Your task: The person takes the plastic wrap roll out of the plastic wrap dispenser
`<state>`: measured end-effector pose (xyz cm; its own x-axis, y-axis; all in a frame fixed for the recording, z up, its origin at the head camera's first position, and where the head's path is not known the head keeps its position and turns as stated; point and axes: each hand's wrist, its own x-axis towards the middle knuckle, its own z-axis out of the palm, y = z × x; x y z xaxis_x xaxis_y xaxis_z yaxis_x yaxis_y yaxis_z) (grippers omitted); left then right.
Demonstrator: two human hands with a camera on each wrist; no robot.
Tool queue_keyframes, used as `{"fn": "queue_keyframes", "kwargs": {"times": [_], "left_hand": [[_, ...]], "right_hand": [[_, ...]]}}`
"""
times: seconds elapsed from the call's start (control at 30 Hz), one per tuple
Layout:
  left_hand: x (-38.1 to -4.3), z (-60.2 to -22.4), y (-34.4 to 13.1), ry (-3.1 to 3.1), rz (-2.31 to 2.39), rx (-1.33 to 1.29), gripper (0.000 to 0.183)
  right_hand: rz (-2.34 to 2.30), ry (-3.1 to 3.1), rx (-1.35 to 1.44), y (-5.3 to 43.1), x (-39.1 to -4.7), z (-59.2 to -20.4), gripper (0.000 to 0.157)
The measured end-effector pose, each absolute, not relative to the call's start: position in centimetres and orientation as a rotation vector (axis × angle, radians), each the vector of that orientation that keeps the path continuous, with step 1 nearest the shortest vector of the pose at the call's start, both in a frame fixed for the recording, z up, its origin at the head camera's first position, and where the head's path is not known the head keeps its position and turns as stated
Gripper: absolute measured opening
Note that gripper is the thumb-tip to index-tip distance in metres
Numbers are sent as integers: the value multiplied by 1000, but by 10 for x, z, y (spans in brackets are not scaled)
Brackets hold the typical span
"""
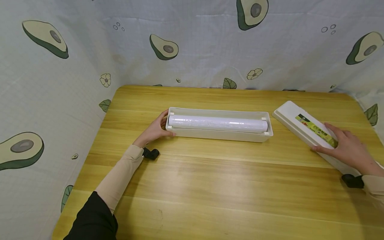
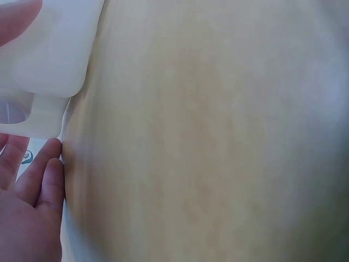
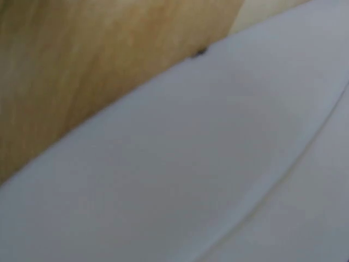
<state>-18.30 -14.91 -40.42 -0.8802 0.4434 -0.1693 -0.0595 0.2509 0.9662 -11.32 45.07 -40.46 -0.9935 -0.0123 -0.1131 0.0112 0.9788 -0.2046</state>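
A long white box [image 1: 219, 134] without its cover lies across the table, holding a roll of cling film [image 1: 217, 123] in shiny wrap. My left hand [image 1: 154, 128] grips the box's left end, thumb at the front corner and fingers at the end wall. In the left wrist view, fingertips [image 2: 53, 169] are right at the box end [image 2: 49, 65]. To the right, the box's white lid [image 1: 289, 110], with a yellow-green label [image 1: 318, 130], lies slanted. My right hand [image 1: 349, 148] spans this lid, thumb on the near edge and fingers over the far one. The right wrist view shows the lid's surface [image 3: 163, 142] up close.
The wooden table [image 1: 210, 186] extends in front of the box and between both arms. Behind and to the left hangs a pale cloth [image 1: 195, 43] printed with avocados. Dark wrist cameras sit by both cuffs.
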Motion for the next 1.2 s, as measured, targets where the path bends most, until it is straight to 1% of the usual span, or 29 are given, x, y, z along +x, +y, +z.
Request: {"fn": "queue_keyframes", "kwargs": {"times": [0.23,0.3,0.37,0.6,0.9,1.2], "left_hand": [[-192,-427,-154,2144,1660,355,100],[-192,-428,-155,2153,1651,359,100],[-192,-427,-154,2145,1657,359,100],[-183,-405,-150,2122,1658,358,98],[-182,-403,-149,2123,1658,339,98],[-181,-402,-149,2122,1652,331,98]], "right_hand": [[-354,3016,-5,450,-113,-404,105],[-375,3021,-7,450,-113,-404,104],[-397,3025,-14,450,-113,-402,103],[-414,3026,-6,450,-115,-397,102],[-445,3041,-24,446,-120,-391,99],[-484,3049,-81,429,-125,-379,99]]}}
